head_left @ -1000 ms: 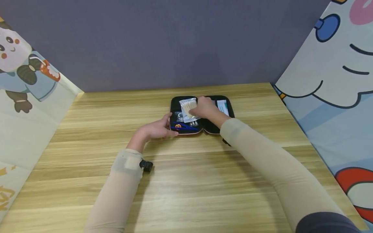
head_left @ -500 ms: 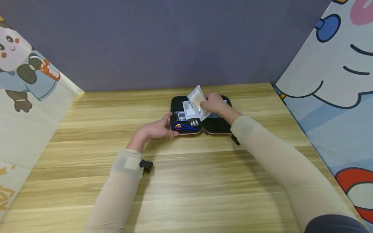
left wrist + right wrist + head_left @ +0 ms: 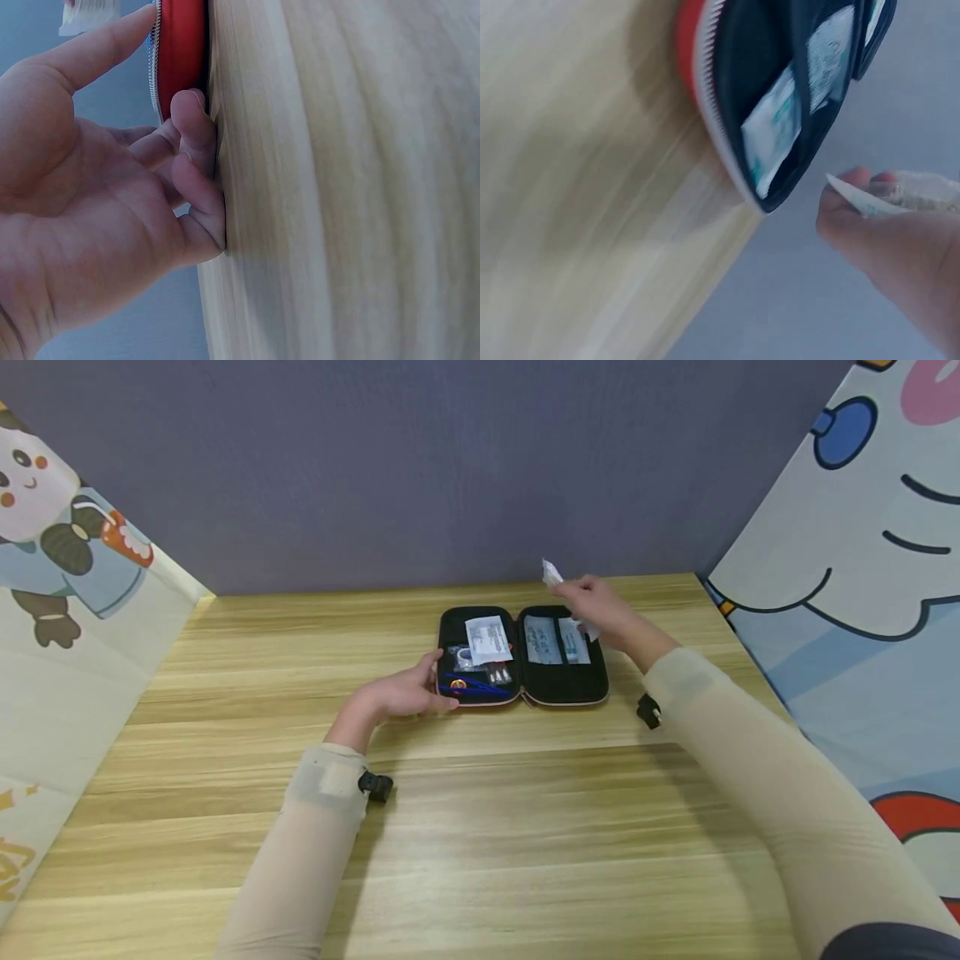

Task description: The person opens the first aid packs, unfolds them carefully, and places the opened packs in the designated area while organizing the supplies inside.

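In my head view the case lies unfolded on the table, both halves spread so their contents face up and stay easy to reach. My left hand holds its near left corner, thumb at the front edge, I judge to stop the case sliding. My right hand pinches the pack by the far right corner, apart from the case; the pack is turned nearly edge-on, so its face is hidden here. A loose packet lies in the left half, a blue tool along that half's near edge. In the left wrist view my thumb touches the zip while curled fingers sit low against the red side: a steadying hold, it seems, rather than a clench. The pack shows in the top corner, pale sticks in a row. In the right wrist view my fingers grasp the pack's wrap, and a band runs between two sachets, probably there to keep them in place.
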Demonstrator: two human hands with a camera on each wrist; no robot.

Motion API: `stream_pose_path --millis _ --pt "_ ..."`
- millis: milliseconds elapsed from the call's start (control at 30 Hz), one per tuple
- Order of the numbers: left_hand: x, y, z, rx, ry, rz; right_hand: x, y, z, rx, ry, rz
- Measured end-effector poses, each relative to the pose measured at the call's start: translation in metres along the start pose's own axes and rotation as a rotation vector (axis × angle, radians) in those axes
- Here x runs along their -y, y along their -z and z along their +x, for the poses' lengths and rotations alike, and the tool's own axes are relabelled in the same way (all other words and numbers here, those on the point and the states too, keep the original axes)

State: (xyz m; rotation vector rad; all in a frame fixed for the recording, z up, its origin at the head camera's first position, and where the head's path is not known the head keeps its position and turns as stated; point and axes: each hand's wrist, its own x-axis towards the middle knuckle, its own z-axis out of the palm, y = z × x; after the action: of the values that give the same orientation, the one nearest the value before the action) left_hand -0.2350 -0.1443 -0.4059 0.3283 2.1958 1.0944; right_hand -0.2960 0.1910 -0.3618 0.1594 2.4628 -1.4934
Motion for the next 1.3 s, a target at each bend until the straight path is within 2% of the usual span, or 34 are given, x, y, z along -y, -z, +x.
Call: stream_pose_path --millis 167,400,533,633,867,1033,1300 --pt "0.0 0.0 0.0 0.003 0.004 -0.006 -0.013 0.015 -0.003 -0.061 -0.069 -0.037" --pt "0.001 0.0 0.001 0.0 0.007 -0.007 -0.036 0.029 -0.005 -0.114 -0.012 -0.36" --pt "0.0 -0.001 0.002 0.003 0.006 -0.007 -0.041 0.032 -0.009 -0.126 -0.005 -0.457" --pt "-0.001 -0.001 0.001 0.002 0.004 -0.007 -0.041 0.033 -0.011 -0.116 -0.012 -0.49" --pt "0.001 0.0 -0.001 0.002 -0.002 0.003 -0.039 0.023 -0.01 -0.085 -0.022 -0.441" --pt "0.002 0.001 -0.003 -0.007 -0.001 0.009 -0.034 0.015 -0.008 -0.081 -0.016 -0.458" --pt "0.002 0.0 -0.001 0.005 0.003 0.036 -0.023 0.017 -0.016 0.074 -0.006 -0.591"
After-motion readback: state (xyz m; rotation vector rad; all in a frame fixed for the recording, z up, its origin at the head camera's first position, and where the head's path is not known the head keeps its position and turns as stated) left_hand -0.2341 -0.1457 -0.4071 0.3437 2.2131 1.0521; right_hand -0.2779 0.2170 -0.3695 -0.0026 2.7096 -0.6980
